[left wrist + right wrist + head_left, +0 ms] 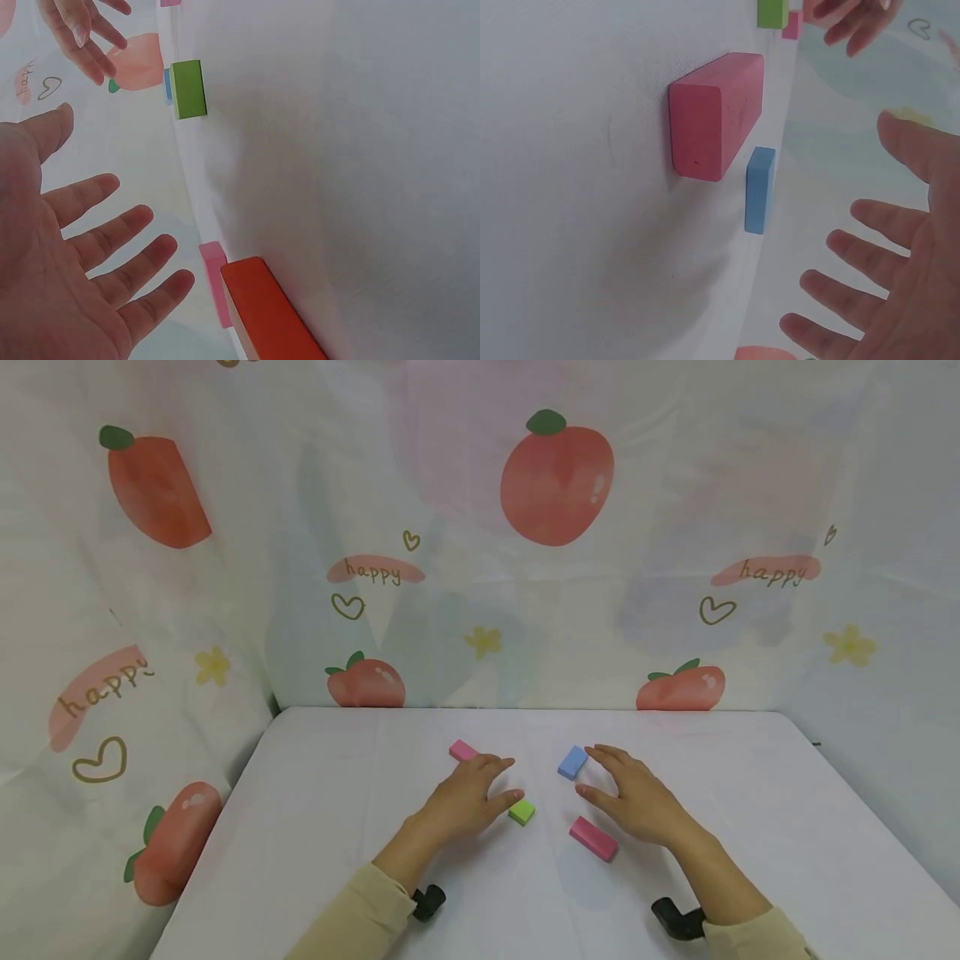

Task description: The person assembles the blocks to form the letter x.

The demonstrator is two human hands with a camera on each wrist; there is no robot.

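My left hand (467, 797) hovers over the table with its fingers spread and holds nothing. Near its thumb lies a small green block (522, 812), and a pink block (462, 750) sits just beyond its fingers. The left wrist view also shows an orange-red block (270, 311), which the left hand and arm hide from the head view. Above the table on the other side is my right hand (637, 797), fingers apart, with nothing in it. A blue block (573, 762) lies beside its fingertips. Closer to me, a dark pink block (593, 839) rests below its thumb.
The blocks lie apart on a white-covered table (337, 793). Behind it hangs a pale cloth (450, 468) printed with fruit, hearts and lettering, which continues along the left side. Black wrist mounts (678, 920) stick out below both forearms.
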